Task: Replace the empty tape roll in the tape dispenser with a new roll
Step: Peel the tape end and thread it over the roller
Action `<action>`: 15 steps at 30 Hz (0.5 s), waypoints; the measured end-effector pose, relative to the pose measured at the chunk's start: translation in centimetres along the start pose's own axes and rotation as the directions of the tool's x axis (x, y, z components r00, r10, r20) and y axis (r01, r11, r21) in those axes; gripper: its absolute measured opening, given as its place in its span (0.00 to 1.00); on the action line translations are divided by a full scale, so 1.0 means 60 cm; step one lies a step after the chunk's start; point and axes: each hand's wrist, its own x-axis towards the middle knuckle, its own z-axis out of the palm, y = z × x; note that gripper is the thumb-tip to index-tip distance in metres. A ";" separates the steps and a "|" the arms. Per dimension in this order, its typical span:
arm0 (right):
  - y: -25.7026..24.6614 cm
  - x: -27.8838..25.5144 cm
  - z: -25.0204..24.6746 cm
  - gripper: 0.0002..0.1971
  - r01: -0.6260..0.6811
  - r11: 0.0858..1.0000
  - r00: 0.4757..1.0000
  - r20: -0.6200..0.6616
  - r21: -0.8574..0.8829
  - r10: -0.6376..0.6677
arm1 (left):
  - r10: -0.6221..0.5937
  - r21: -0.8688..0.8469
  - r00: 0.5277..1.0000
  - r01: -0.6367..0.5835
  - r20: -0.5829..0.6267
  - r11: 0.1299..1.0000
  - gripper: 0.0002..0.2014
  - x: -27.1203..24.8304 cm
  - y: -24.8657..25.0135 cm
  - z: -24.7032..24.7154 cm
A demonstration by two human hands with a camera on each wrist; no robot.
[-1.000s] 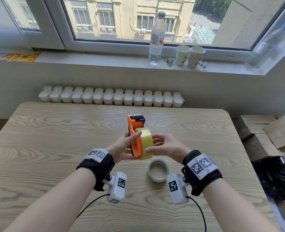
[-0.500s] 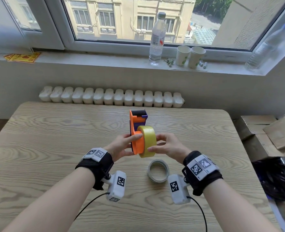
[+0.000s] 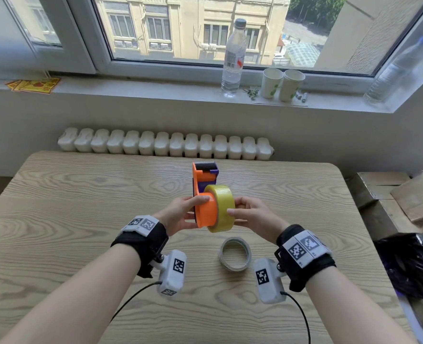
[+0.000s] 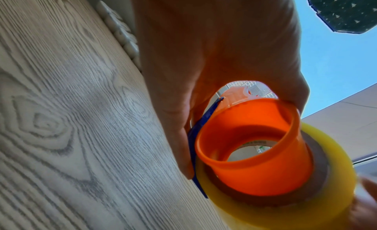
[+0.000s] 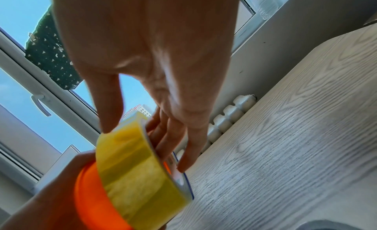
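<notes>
Hands [image 3: 180,214] [image 3: 252,214] raised, fingers [image 5: 173,133] gripping dispenser [image 3: 204,194] and roll [image 3: 221,207].

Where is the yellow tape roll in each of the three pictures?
Head view: the yellow tape roll is at the centre, held above the table between both hands.
Left wrist view: the roll is at the lower right, ringing the orange hub.
Right wrist view: the roll is at the lower left, under the right hand.
Shared landmark: the orange hub, on the roll's left in the head view and the right wrist view.
</notes>
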 end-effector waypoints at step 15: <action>0.002 0.019 0.012 0.33 -0.040 0.857 0.955 -0.273 -0.513 -0.119 | 0.009 -0.009 0.998 -0.009 -0.061 1.000 0.23 0.007 0.005 0.011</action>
